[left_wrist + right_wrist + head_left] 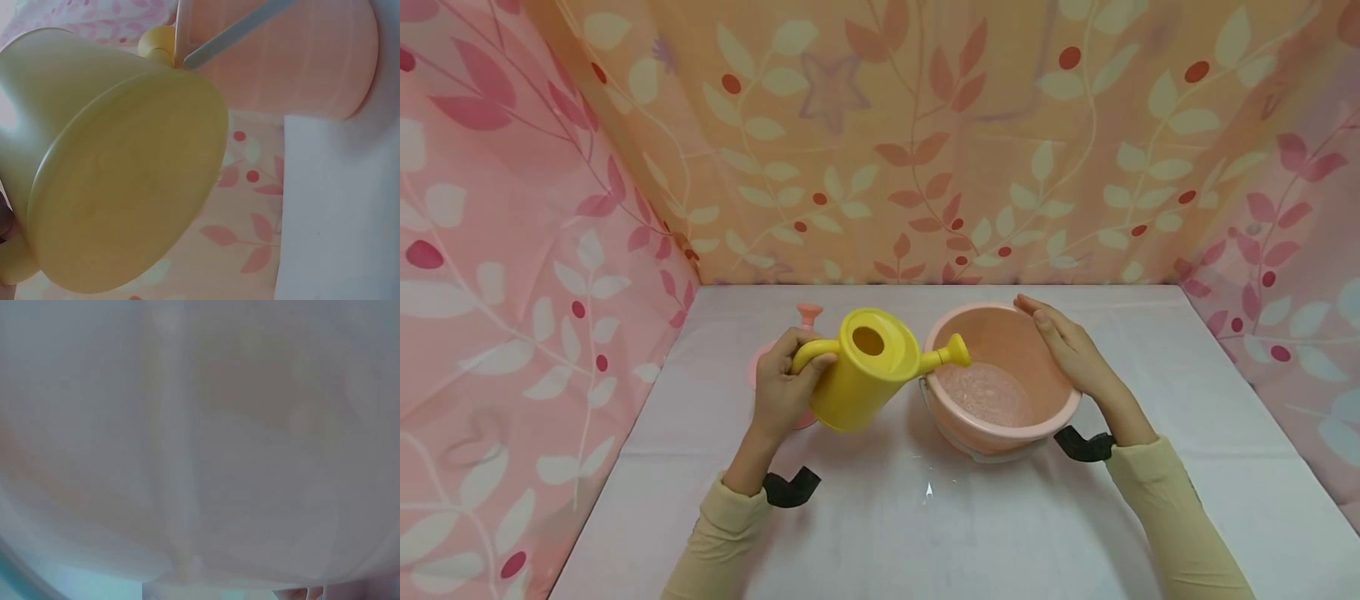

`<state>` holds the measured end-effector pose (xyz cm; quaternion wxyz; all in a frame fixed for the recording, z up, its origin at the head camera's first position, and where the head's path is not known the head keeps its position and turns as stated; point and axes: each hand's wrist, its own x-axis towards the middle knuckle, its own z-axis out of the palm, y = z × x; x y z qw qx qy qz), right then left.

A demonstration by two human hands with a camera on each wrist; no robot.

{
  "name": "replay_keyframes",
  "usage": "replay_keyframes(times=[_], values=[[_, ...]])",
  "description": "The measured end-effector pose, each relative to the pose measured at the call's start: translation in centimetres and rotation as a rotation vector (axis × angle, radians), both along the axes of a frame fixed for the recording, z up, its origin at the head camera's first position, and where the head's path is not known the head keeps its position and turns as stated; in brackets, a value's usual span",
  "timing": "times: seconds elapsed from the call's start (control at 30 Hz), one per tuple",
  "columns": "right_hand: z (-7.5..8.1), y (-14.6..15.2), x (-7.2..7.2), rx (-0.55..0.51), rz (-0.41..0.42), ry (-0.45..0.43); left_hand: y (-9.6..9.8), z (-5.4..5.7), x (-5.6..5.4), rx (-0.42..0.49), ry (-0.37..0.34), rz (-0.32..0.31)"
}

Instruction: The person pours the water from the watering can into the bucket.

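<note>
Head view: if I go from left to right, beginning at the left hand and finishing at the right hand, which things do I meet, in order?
Left hand → yellow watering can → pink bucket → right hand.

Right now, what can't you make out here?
Head: most of the pink item, behind left hand and yellow watering can; the can's inside, dark.
Left wrist: most of that hand, cut off by left edge; inside of the bucket, behind its wall.
Right wrist: what the pale surface is, too blurred.
</note>
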<state>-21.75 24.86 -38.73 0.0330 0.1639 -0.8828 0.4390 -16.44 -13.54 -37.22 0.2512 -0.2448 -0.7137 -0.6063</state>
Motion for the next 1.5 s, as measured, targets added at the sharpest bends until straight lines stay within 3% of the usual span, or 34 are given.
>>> replay_keyframes(times=[1.5], values=[[0.0,-0.1,0.1,-0.009,0.005,0.005,-0.2,1.8,-1.1,-0.075,-0.072,-0.044]])
